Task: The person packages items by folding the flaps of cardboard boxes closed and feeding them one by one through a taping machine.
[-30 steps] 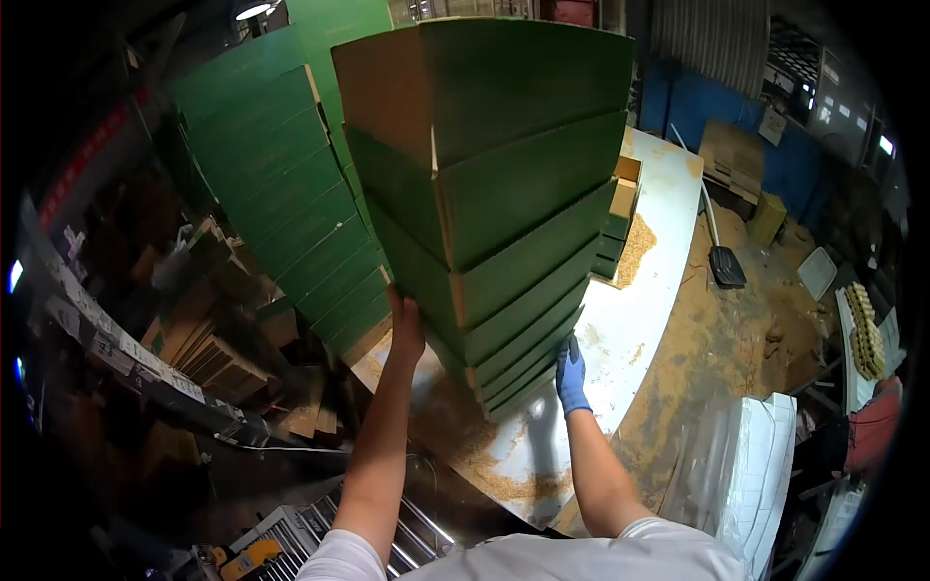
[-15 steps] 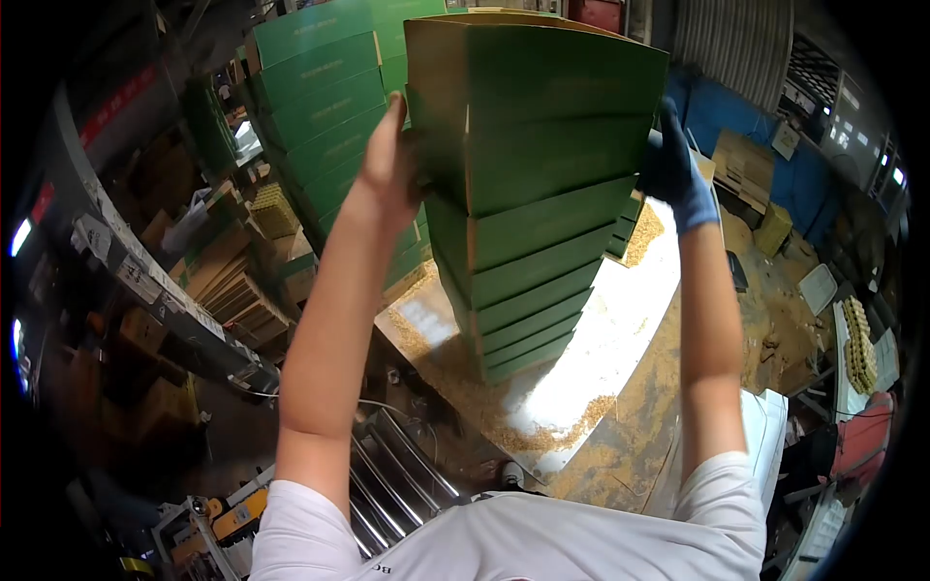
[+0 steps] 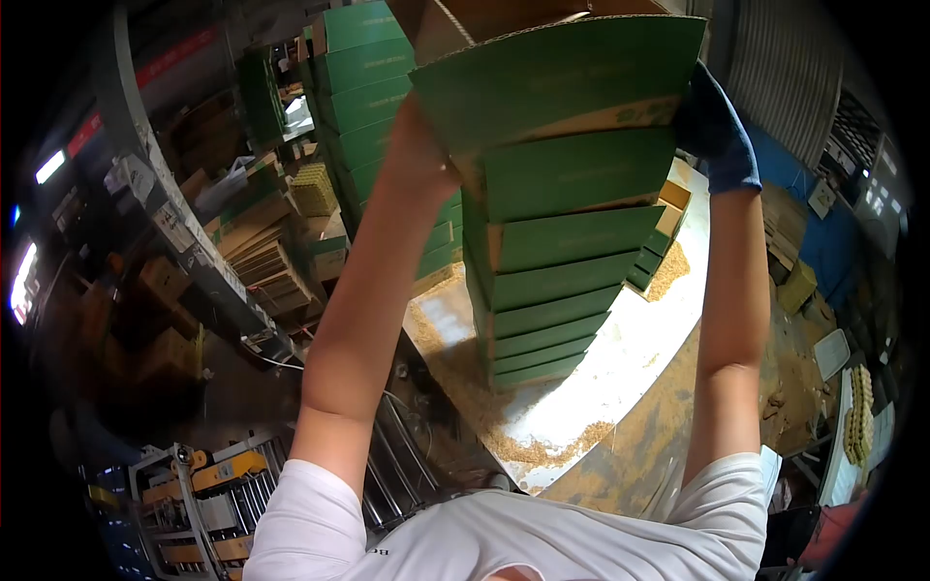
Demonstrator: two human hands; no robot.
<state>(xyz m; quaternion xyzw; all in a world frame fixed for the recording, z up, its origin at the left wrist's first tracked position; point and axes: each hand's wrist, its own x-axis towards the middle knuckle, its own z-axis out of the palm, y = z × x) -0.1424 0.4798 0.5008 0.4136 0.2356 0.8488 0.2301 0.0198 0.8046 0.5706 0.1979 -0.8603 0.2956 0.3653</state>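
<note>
"Risks?"

"Possibly the grip itself: left hand and gloved right hand clasp the top box between them, though the left fingers blur; an uneven hold could let a corner slip."

"And below the grip?"

"Green stack, standing on the tabletop. The top box is tipped, open top showing; if its lower edge snags the stack, the lot could shift or topple."

"Left of the grip?"

"Another tall pile of green boxes, beyond the left hand. A wide swing might bump it."

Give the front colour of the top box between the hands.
Mostly green, brownish along the bottom; the top box shows in the head view, the only one.
</note>
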